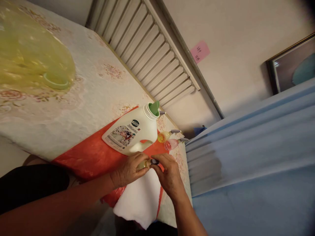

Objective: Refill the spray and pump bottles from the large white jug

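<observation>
Both hands meet over a folded white cloth [140, 200] that lies at the near edge of the bed [81, 98], on top of an orange-red plastic sheet [88, 157]. Between them is a small clear vial of pale yellow liquid [144, 164]. The left hand [129, 170] is curled around the vial's body, and the right hand [167, 173] pinches its dark cap [154, 161] with thumb and fingertips. The vial lies nearly level, its long axis running from one hand to the other, cap end towards the right hand. Neither hand is nearer than the other; both are already on it, closed round a part each.

Just beyond the hands, a white plastic detergent jug with a green pour spout [136, 132] lies on its side on the sheet, handle towards the hands and its capless mouth pointing to the far edge of the bed. Its label carries a dark round logo and a picture; the brand name begins with "S", but the rest is too small to read. Beside the jug's neck lie two more small vials, one yellow [163, 136] and one pink [172, 144], with their grey caps pointing away from the jug.

A pink paper note [199, 51] on the wall bears handwriting that cannot be made out.
</observation>
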A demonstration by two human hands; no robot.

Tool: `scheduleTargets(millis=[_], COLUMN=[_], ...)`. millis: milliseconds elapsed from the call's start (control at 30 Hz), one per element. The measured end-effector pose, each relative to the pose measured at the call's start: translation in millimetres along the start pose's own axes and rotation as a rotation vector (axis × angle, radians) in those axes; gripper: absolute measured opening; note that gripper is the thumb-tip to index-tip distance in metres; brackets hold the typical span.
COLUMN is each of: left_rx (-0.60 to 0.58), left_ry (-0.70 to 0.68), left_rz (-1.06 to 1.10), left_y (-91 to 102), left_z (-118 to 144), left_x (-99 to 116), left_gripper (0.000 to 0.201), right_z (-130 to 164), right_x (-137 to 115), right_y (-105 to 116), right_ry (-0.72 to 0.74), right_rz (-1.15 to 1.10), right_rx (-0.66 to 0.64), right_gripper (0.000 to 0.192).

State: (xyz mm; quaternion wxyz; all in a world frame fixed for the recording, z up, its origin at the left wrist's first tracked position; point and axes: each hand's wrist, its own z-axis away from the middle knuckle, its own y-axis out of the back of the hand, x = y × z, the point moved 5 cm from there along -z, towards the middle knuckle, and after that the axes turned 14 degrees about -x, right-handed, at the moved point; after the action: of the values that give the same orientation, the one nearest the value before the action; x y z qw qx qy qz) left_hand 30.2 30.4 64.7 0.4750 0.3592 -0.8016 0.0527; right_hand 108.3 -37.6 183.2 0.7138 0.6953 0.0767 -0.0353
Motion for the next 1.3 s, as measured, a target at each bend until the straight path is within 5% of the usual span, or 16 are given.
scheduleTargets(millis=[700, 800, 933, 1200, 1300], left_rx=[-0.039, -0.036, -0.028, 0.0, -0.016], left_ry=[0.113, 0.075, 0.014, -0.043, -0.068], left_rz=[0.056, 0.099, 0.105, 0.087, 0.087], left_y=[-2.6, -2.1, 1.2, 1.6, -0.1], left_z=[1.8, 1.6, -0.8, -2.3, -2.5], left_x=[-8.3, -8.1, -3.9, -3.2, -3.7], left_gripper=[0.021, 0.03, 0.015, 0.014, 0.021], right_z=[-20.4, -18.7, -16.7, -8.5, -4.9], right_x=[-8.0, -5.3, -3.5, 14.6, 16.6], right_y=[-3.1, -10.0, -13.9, 27.3, 28.5], right_ry=[-0.039, -0.092, -0.121, 0.079, 0.216], right_rz=[0.081, 0.063, 0.026, -0.094, 0.002], right_rx=[-0.296, -0.277, -0.236, -0.133, -0.243], right_gripper=[0.009, 0.024, 0.052, 0.042, 0.04])
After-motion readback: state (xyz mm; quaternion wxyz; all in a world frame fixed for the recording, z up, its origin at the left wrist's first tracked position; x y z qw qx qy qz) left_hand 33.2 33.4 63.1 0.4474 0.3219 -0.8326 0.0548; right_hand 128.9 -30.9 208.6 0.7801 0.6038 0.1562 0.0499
